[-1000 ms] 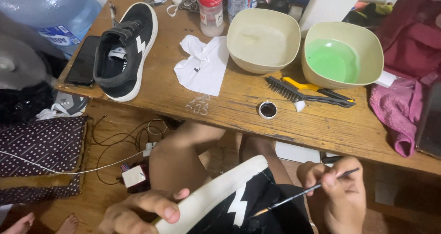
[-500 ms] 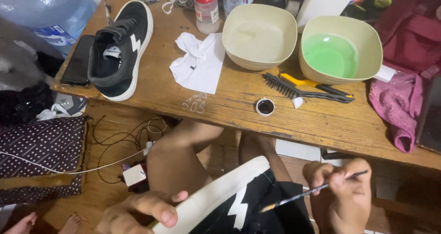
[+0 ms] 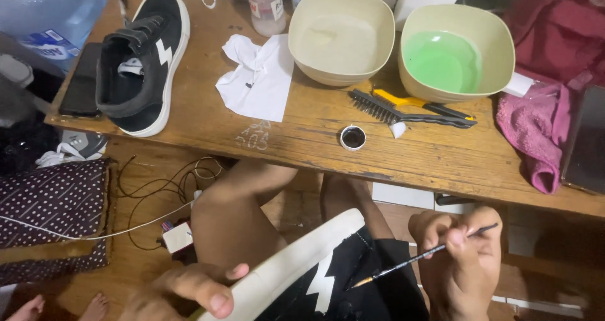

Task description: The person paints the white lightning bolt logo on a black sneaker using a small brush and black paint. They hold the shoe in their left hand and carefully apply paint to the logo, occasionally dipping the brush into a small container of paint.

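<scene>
My left hand (image 3: 189, 289) grips the white sole edge of a black shoe (image 3: 315, 280) with a white zigzag mark, held on my lap at the bottom of the view. My right hand (image 3: 457, 264) pinches a thin paintbrush (image 3: 416, 258), its tip resting at the shoe's black side. On the wooden table (image 3: 302, 138) sits a small round cap of black paint (image 3: 353, 137). The matching second shoe (image 3: 142, 59) lies at the table's left end.
Two cream bowls stand at the back: one empty-looking (image 3: 340, 34), one with green liquid (image 3: 457, 53). A black brush and a yellow-handled brush (image 3: 409, 106), crumpled white paper (image 3: 255, 75), a pink cloth (image 3: 535, 135), a red-capped bottle (image 3: 265, 5), a phone (image 3: 79, 87) and floor cables (image 3: 157, 188).
The view has shifted slightly. My right hand has moved the brush tip a little along the shoe's side; my left hand keeps its hold on the sole.
</scene>
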